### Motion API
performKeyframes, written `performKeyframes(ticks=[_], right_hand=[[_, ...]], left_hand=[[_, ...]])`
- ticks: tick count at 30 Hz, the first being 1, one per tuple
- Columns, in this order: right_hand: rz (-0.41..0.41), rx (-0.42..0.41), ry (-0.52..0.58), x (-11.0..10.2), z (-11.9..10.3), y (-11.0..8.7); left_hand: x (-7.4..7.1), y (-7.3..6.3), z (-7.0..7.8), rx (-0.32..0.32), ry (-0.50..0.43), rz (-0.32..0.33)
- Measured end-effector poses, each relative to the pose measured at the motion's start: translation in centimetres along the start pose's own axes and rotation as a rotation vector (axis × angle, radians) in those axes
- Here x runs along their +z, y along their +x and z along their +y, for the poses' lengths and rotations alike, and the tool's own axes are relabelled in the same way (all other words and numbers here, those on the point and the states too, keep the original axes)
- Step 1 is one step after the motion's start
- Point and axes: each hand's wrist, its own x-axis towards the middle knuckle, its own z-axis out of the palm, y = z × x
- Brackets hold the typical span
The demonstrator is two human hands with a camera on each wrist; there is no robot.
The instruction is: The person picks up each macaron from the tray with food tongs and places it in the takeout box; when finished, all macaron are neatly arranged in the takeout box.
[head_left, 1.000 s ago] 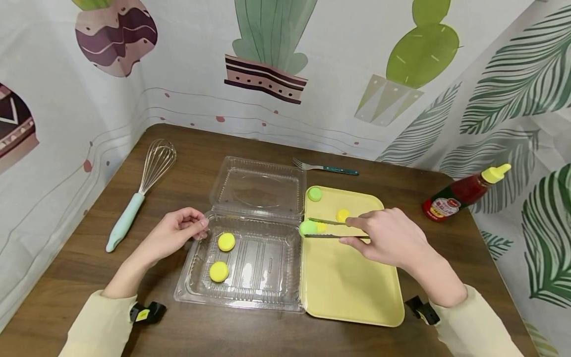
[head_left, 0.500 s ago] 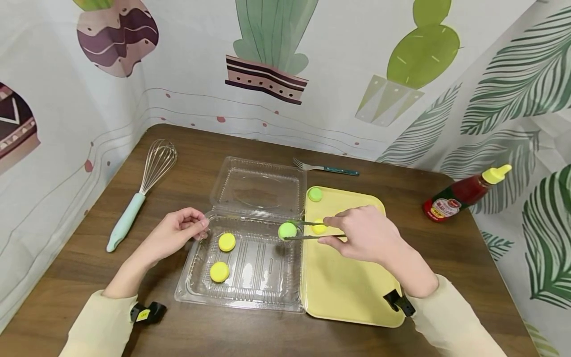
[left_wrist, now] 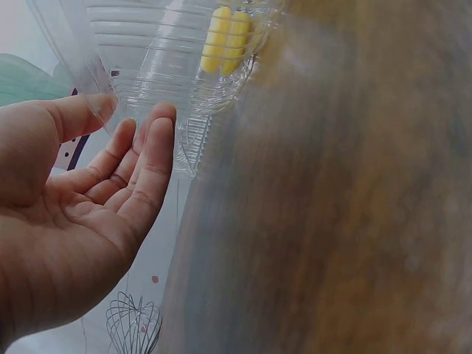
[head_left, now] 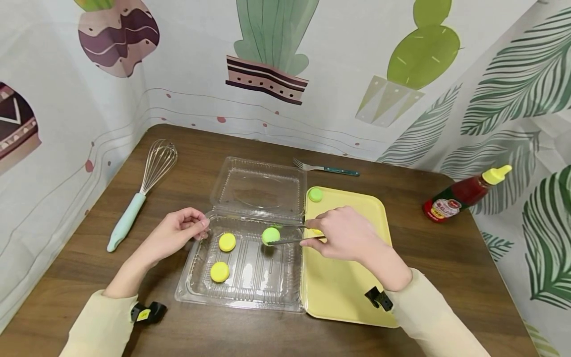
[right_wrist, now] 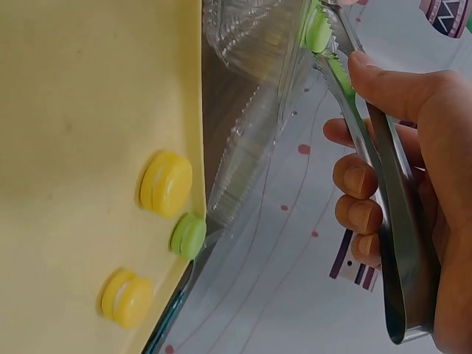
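Head view: the right hand is gripping tongs that are holding a green macaron above the floor of the clear container, whose rim the left hand is pinching, and too slack a squeeze might be letting the macaron slip

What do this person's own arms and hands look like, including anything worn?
The left sleeve and right sleeve are plain, long and cream. Each wrist has a black device: left device, right device. The left one bears a yellow label, its marking too small to read. Left hand and right hand are ungloved.
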Motion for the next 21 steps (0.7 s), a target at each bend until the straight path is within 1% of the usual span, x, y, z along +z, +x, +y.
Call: performKeyframes(ticks=[8, 13, 21], right_hand=[[-0.047, -0.013, 0.046, 0.9, -0.6, 1.1], [-0.055, -0.014, 0.046, 1.6, -0.9, 1.5], [-0.043, -0.053, 0.030, 2.5, -1.5, 2.2]], left_hand=[[0.0, 0.0, 0.0, 0.004, 0.002, -0.002], [0.0, 0.0, 0.0, 0.001, 0.004, -0.001], [0.0, 0.0, 0.0, 0.000, -0.004, -0.004]])
